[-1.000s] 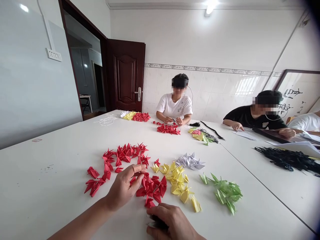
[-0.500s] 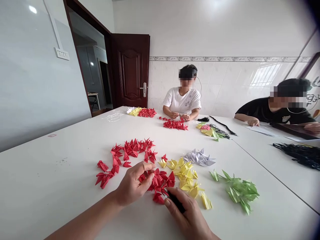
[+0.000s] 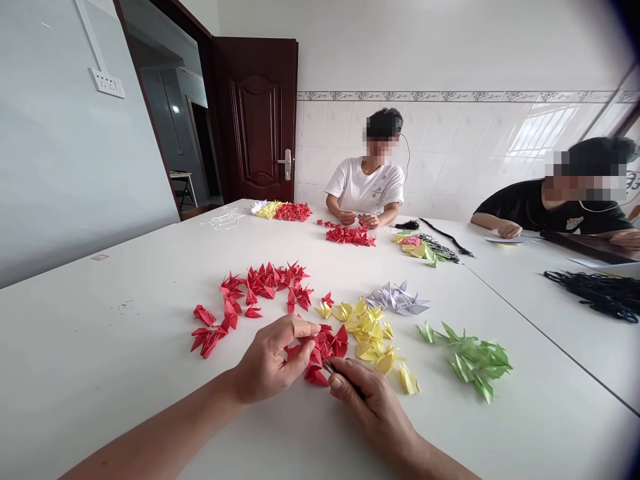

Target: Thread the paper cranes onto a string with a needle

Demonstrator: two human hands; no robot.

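Note:
My left hand (image 3: 275, 353) is pinched at the left edge of a near pile of red folded-paper pieces (image 3: 325, 347); what lies between its thumb and fingers is too small to make out. Around a dark-handled tool (image 3: 350, 381) with a thin metal tip, my right hand (image 3: 373, 407) is closed, just right of and below the pile. The tool's tip points at the red pieces. Yellow folded pieces (image 3: 370, 333) lie to the right of this pile, and more red ones (image 3: 265, 280) form a curved group behind my left hand.
On the white table (image 3: 125, 360) are pale lilac pieces (image 3: 397, 298), green pieces (image 3: 473, 360) and black cords (image 3: 595, 293). Across it sit a person in white (image 3: 367, 183) handling small items and a person in black (image 3: 535, 207) beside papers. A dark door (image 3: 260, 120) stands behind.
The view has tilted down a little, so the background sits higher. My left hand has shifted slightly right over the red pile. My right hand still holds the tool, now tilted flatter.

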